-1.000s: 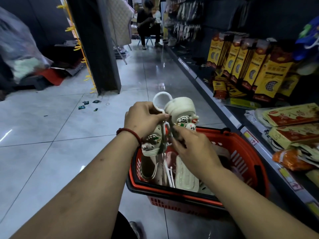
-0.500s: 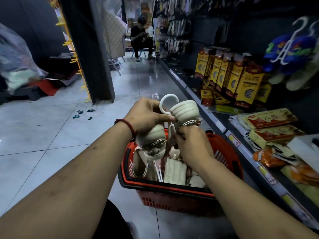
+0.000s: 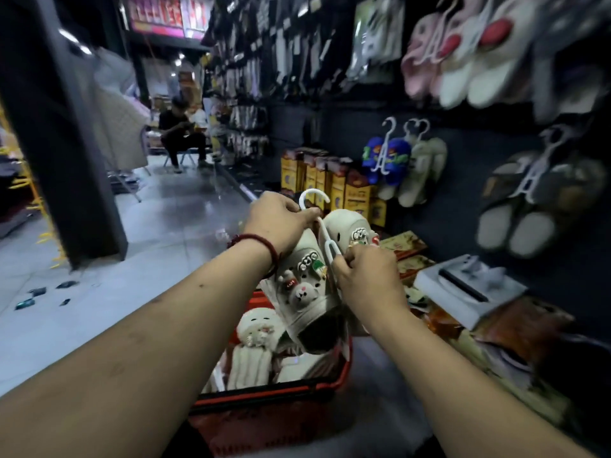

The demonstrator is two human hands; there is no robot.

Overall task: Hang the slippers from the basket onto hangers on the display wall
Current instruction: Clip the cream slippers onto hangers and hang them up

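Observation:
A pair of cream slippers (image 3: 305, 285) with small charms sits on a white plastic hanger (image 3: 325, 239), lifted above the red basket (image 3: 264, 396). My left hand (image 3: 281, 223) grips the left slipper's toe and the hanger stem below the hook. Lower down, my right hand (image 3: 363, 276) pinches the hanger and the right slipper. More cream slippers (image 3: 254, 345) lie in the basket. The dark display wall (image 3: 463, 206) on the right carries hung pairs: a blue one (image 3: 385, 160), a cream one (image 3: 420, 170) and a grey one (image 3: 529, 200).
A low shelf under the wall holds yellow boxes (image 3: 330, 183), flat packets and a white box (image 3: 463, 289). A dark pillar (image 3: 66, 143) stands at the left. Far down the tiled aisle a person (image 3: 180, 133) sits on a chair.
Both hands raised the slipper pair on its hanger higher above the basket. My view swung up and right, bringing the display wall's hung slippers into sight.

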